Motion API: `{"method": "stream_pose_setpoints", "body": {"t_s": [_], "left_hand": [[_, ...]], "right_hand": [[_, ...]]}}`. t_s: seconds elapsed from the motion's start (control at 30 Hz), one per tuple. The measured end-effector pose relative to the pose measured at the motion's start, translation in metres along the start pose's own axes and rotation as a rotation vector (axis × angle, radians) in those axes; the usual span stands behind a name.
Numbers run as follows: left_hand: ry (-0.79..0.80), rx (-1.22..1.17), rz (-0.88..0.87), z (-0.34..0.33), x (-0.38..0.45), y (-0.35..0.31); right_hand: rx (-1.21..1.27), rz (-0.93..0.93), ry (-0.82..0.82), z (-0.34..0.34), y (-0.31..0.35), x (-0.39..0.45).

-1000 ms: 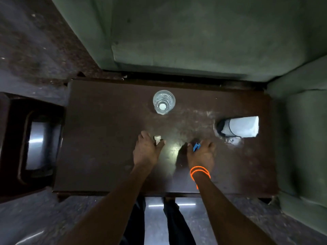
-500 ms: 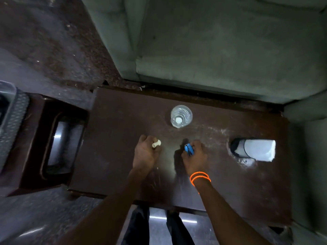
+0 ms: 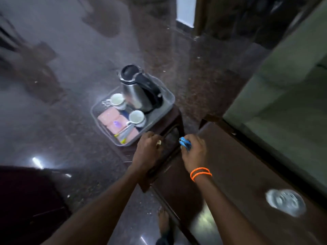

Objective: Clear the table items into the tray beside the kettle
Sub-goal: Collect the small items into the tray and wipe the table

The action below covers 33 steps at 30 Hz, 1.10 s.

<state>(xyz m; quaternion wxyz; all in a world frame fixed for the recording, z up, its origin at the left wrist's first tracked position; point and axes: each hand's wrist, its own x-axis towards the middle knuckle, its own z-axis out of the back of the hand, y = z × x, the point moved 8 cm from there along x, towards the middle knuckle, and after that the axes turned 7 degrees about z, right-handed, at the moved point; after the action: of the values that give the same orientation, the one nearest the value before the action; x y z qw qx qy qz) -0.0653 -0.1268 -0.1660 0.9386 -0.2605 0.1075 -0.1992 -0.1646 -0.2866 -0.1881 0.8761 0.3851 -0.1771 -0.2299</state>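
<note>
Mid-carry toward tray (image 3: 166, 101) w/ kettle (image 3: 139, 89), centre frame. Left hand (image 3: 147, 151) clenched on small pale item (image 3: 158, 142); right hand (image 3: 193, 151) gripping blue item (image 3: 185, 144). Both over stool edge, short of tray. Next, prob.: reach fwd, drop into free spot near cups (image 3: 136, 117). Glass (image 3: 285, 202) left on tabletop (image 3: 247, 165), lower right.

I think this is a hotel room or a guest room. On a small side stand there is a grey tray (image 3: 169, 100) with an electric kettle (image 3: 139, 89), two white cups (image 3: 117, 99) and pink sachets (image 3: 113, 119), the kind of tea set that is given to guests. Next to it I see a low dark table (image 3: 247, 174) and a green sofa (image 3: 286, 96). The floor (image 3: 70, 68) is polished dark stone, and the light is dim.
</note>
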Motion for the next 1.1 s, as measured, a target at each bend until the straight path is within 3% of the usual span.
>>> {"method": "stream_pose_setpoints", "body": {"t_s": [0.23,0.33,0.53,0.87,1.1], "left_hand": [[-0.271,-0.08,0.304,0.107,0.042,0.126],[-0.27,-0.05,0.401,0.122,0.049,0.165],[-0.205,0.175,0.289,0.112,0.069,0.179],[-0.273,0.046,0.364,0.092,0.08,0.206],[-0.238,-0.029,0.286,0.087,0.076,0.216]], "right_hand": [[0.041,0.221,0.158,-0.112,0.12,0.077],[0.049,0.255,0.195,-0.149,0.15,0.093],[0.01,0.328,0.286,-0.203,0.185,0.122],[-0.108,0.372,0.447,-0.259,0.2,0.155],[-0.125,0.43,0.588,-0.287,0.209,0.149]]}}
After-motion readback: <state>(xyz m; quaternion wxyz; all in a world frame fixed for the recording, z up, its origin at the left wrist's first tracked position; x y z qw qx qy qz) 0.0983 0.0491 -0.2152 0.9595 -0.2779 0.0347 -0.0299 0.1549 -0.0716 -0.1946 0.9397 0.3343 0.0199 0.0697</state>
